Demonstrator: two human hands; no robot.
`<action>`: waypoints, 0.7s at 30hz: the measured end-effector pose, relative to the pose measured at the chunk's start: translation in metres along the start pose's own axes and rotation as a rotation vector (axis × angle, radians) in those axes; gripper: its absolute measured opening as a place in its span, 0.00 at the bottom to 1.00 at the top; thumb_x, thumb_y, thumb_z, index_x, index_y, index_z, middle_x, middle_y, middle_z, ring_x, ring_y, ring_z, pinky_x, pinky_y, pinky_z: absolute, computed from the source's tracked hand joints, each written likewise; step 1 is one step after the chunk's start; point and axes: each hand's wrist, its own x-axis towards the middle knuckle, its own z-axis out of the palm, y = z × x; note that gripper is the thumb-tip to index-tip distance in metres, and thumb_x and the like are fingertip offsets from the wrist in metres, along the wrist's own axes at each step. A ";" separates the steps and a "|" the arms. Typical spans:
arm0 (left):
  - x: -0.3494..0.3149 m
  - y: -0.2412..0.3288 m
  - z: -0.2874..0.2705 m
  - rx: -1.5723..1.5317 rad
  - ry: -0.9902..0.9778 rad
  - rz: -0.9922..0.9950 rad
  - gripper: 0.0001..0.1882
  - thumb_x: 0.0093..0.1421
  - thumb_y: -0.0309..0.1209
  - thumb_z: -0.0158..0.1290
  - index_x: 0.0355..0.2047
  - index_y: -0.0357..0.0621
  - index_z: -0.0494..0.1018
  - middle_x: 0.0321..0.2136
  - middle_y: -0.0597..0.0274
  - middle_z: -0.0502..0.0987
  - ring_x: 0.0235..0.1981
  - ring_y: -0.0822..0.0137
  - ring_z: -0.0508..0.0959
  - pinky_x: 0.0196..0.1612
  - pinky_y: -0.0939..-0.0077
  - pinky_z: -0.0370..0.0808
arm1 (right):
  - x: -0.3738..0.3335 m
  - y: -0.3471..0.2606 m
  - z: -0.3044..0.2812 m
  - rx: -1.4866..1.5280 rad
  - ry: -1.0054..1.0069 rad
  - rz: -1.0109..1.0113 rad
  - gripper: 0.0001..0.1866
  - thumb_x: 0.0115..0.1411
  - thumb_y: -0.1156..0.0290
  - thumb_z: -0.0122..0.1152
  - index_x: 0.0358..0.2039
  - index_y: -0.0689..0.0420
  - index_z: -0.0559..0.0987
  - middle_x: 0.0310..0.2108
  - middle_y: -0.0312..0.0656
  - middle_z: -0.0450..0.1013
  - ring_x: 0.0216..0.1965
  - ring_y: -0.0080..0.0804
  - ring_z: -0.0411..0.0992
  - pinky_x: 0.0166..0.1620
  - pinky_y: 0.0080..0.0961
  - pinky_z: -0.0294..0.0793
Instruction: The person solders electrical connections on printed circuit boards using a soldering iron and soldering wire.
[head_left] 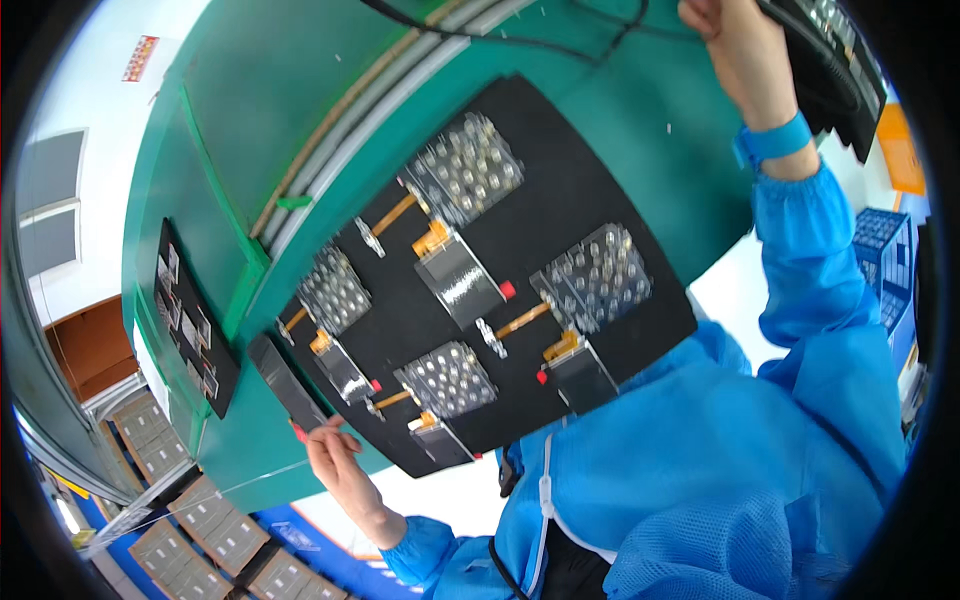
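My left hand (345, 475) is at the lower left, its fingers closed at the lower end of a dark, flat rectangular panel (285, 378) with a red tab by the fingertips. My right hand (745, 60), with a blue strap around the wrist, reaches to the top right edge. Its fingers are curled and partly cut off, so what they hold is hidden. Between my hands lies a black mat (540, 400) with several small display modules (462, 280). Each has an orange ribbon cable, a red tab and a clear, bumpy sheet (465, 170) joined to it.
A second black board (190, 320) with similar parts lies on the green table (650, 140) at the left. Black cables (500, 38) cross the top, and dark equipment (825, 65) stands beside my right hand. Blue crates (880, 250) are at the right; stacked boxes (185, 550) stand lower left.
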 end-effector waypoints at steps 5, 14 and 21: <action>-0.016 -0.010 0.004 -0.135 0.030 -0.157 0.05 0.63 0.27 0.41 0.30 0.41 0.65 0.23 0.71 0.62 0.24 0.82 0.59 0.26 0.89 0.56 | 0.009 0.003 0.018 -0.789 0.051 -0.292 0.15 0.52 0.59 0.62 0.29 0.58 0.72 0.22 0.31 0.66 0.23 0.15 0.60 0.26 0.13 0.59; -0.030 -0.002 0.021 -0.131 -0.023 -0.223 0.04 0.62 0.27 0.44 0.29 0.41 0.66 0.21 0.72 0.63 0.23 0.80 0.62 0.25 0.87 0.59 | 0.068 0.048 0.039 -1.444 -0.271 -0.568 0.16 0.50 0.61 0.63 0.35 0.58 0.73 0.32 0.39 0.72 0.36 0.25 0.69 0.41 0.22 0.67; -0.005 0.011 0.000 0.245 0.149 0.240 0.03 0.56 0.16 0.46 0.29 0.34 0.69 0.25 0.57 0.71 0.27 0.65 0.73 0.32 0.78 0.69 | 0.053 -0.044 0.036 -0.955 -0.143 -0.448 0.13 0.61 0.65 0.46 0.41 0.59 0.73 0.38 0.37 0.66 0.37 0.23 0.64 0.37 0.15 0.64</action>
